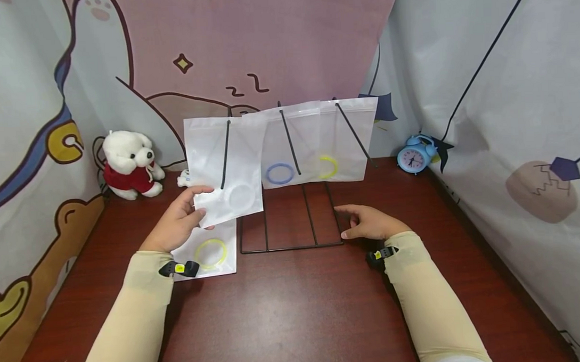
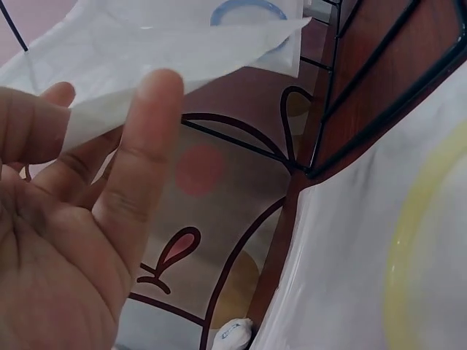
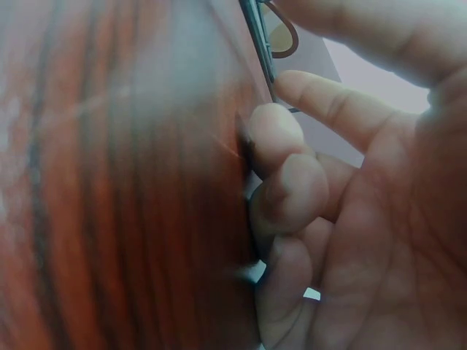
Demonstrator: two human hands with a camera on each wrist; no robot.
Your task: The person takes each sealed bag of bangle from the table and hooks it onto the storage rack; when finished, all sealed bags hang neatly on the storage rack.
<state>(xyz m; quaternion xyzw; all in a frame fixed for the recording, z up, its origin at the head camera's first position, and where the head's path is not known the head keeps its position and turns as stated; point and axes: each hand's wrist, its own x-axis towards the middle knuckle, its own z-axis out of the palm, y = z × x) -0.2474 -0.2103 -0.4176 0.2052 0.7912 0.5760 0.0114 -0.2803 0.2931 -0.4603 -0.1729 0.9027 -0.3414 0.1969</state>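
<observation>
In the head view, a black wire rack (image 1: 292,248) carries white zip bags on its slanting prongs. My left hand (image 1: 176,221) pinches the lower left corner of the left hanging bag (image 1: 221,146), which has a pale ring inside. The left wrist view shows this bag's edge (image 2: 95,120) between thumb and fingers. Beside it hang a bag with a blue ring (image 1: 279,173) and one with a yellow ring (image 1: 329,167). Down at the rack's right base rod, my right hand (image 1: 368,222) touches the frame with index finger and thumb; its other fingers (image 3: 292,189) are bent at the table.
A flat bag with a yellow ring (image 1: 210,254) lies on the table beneath my left wrist. A white plush dog in red (image 1: 131,165) sits back left, and a blue alarm clock (image 1: 414,156) stands back right. Patterned cloth (image 1: 266,38) walls the table.
</observation>
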